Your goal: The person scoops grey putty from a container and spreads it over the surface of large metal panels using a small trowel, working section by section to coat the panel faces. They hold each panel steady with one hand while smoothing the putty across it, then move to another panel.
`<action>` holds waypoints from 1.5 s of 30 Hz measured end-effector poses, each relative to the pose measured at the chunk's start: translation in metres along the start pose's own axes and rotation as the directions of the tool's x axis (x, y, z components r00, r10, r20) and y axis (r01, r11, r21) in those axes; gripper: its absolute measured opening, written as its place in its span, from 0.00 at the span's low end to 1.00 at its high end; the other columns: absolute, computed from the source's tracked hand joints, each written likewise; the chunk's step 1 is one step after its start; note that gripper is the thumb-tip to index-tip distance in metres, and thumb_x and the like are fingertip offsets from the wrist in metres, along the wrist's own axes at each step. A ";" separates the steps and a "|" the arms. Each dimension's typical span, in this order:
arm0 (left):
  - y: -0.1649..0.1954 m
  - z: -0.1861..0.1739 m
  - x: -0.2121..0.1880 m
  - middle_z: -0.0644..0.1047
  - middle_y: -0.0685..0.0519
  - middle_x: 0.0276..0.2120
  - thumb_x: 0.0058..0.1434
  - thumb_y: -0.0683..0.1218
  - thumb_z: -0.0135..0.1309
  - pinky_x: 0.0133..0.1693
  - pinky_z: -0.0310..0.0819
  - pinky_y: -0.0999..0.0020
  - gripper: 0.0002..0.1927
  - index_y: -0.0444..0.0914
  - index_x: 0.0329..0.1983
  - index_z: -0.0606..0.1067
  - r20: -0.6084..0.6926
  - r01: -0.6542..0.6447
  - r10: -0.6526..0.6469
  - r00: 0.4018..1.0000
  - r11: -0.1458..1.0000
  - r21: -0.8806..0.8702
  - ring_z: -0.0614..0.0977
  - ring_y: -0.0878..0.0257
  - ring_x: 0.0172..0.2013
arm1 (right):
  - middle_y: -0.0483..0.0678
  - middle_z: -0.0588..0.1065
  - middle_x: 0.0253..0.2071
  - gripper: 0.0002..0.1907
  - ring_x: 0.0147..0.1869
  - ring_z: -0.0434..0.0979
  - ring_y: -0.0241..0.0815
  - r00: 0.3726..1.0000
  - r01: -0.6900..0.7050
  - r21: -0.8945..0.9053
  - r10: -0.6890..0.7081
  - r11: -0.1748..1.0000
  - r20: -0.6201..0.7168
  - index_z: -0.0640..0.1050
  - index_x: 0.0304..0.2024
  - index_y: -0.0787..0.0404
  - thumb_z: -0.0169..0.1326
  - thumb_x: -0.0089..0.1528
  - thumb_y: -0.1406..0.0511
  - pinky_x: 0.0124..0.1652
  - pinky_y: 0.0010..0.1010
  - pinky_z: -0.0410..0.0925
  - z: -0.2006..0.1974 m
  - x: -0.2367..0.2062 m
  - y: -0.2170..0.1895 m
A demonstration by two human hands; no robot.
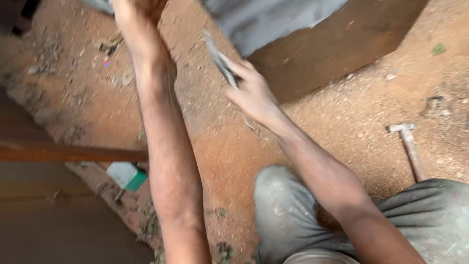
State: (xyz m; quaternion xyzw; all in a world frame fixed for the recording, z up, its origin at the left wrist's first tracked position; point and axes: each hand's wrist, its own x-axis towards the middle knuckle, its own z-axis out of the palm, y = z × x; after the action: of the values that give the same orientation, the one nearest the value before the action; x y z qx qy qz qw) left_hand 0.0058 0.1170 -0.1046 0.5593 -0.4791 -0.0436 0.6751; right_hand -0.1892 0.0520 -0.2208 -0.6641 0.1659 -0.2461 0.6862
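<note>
A thin, blurred grey tool (220,61) is gripped in the closed fingers (239,73) of the right hand (251,93), just beside a grey-topped wooden block (332,49). The left hand (139,10) is cut off at the top edge, so its grip cannot be told. A hammer (409,146) lies well apart on the reddish dirt ground (229,151).

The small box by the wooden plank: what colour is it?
The box is white with a green end, seen in the head view.
</note>
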 end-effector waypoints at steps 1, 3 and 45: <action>0.000 0.005 -0.005 0.68 0.33 0.66 0.72 0.75 0.31 0.69 0.65 0.39 0.43 0.38 0.73 0.50 -0.004 -0.019 0.019 1.000 1.000 0.000 0.73 0.40 0.67 | 0.51 0.66 0.61 0.39 0.51 0.73 0.41 0.990 0.118 -0.012 -0.118 0.993 -0.072 0.68 0.71 0.51 0.55 0.56 0.76 0.37 0.26 0.76 -0.020 -0.013 0.011; -0.005 0.023 -0.020 0.66 0.31 0.70 0.69 0.76 0.30 0.71 0.62 0.38 0.47 0.40 0.77 0.45 -0.024 -0.034 0.033 0.999 0.999 -0.012 0.72 0.37 0.71 | 0.51 0.64 0.65 0.41 0.64 0.69 0.41 0.938 0.251 -0.065 -0.260 0.966 -0.230 0.70 0.68 0.51 0.54 0.52 0.79 0.40 0.28 0.79 -0.060 -0.037 0.038; -0.098 0.138 -0.130 0.72 0.31 0.66 0.72 0.72 0.32 0.68 0.67 0.48 0.48 0.23 0.69 0.65 -0.390 0.092 -0.055 0.919 0.993 0.077 0.75 0.43 0.67 | 0.53 0.69 0.48 0.23 0.38 0.74 0.34 0.660 -0.075 -0.064 0.002 0.995 -0.751 0.71 0.60 0.68 0.54 0.61 0.74 0.34 0.23 0.78 -0.361 0.037 0.113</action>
State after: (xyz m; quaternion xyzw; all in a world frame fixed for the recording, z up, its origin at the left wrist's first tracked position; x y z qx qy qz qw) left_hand -0.1126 0.0596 -0.2722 0.6056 -0.3163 0.0652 0.7273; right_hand -0.3461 -0.2688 -0.3516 -0.5302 0.4585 -0.4753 0.5317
